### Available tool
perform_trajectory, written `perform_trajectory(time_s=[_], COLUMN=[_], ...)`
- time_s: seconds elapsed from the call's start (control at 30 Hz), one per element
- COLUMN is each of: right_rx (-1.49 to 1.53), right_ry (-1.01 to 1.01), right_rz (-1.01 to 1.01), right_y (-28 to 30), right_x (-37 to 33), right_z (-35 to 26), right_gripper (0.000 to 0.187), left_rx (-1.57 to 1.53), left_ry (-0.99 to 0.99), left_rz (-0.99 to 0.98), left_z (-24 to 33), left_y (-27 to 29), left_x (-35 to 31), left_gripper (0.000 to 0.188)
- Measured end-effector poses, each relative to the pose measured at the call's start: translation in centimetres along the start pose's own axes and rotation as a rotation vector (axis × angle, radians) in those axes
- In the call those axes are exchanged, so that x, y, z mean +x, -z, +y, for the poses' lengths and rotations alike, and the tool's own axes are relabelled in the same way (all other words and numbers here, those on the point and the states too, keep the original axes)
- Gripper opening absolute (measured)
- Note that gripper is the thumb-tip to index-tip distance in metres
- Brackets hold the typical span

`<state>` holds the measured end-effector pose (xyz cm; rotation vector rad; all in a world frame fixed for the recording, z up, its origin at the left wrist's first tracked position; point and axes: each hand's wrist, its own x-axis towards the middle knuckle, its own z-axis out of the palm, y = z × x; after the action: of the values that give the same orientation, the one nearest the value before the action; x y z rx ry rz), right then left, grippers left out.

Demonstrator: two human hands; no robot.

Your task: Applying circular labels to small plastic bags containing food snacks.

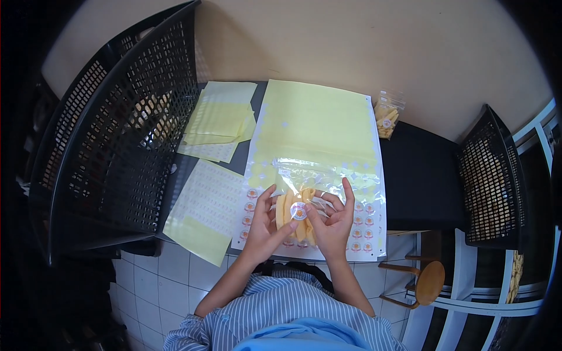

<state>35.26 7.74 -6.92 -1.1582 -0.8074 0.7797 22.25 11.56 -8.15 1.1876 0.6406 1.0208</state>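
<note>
Between my two hands is a clear zip bag filled with pale yellow snack sticks, with a round sticker on its front. My left hand grips the bag's left side, its thumb near the sticker. On the other side my right hand holds the bag, thumb pressed by the sticker's right edge and index finger stretched up. Beneath the bag lies a large sticker sheet, its far part bare yellow backing, with rows of round stickers at the near end.
A tall black perforated basket stands at left, another basket at right. Smaller label sheets lie on the left of the table. A filled snack bag stands by the wall at far right. A wooden stool is below, right.
</note>
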Motion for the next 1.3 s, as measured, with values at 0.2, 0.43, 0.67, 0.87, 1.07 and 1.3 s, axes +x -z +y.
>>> perform_trajectory(time_s=[0.2, 0.43, 0.67, 0.87, 1.07, 1.3], right_rx=[0.092, 0.015, 0.113, -0.073, -0.059, -0.194], right_ry=[-0.032, -0.098, 0.226, 0.233, 0.134, 0.201], right_rz=[0.013, -0.105, 0.202, 0.34, 0.199, 0.166], right_y=[2.8, 6.8, 16.6, 25.1, 25.7, 24.8], right_x=[0.6, 1.9, 9.5, 19.6, 25.1, 28.4], right_z=[-1.1, -2.3, -2.4, 2.7, 10.0, 12.0], right_gripper=[0.082, 0.076, 0.055, 0.037, 0.044, 0.043], left_rx=[0.091, 0.095, 0.307, 0.71, 0.882, 1.122], left_ry=[0.094, 0.039, -0.238, -0.325, -0.257, -0.143], left_rz=[0.016, 0.009, 0.159, 0.702, 1.106, 1.246], left_z=[0.5, -0.3, -1.1, -1.4, -1.9, -3.6], left_y=[-3.2, -7.0, -6.1, 1.9, 7.6, 9.7], left_x=[1.8, 2.8, 3.5, 0.7, -4.7, -7.0], left_gripper=[0.062, 0.062, 0.067, 0.059, 0.053, 0.052])
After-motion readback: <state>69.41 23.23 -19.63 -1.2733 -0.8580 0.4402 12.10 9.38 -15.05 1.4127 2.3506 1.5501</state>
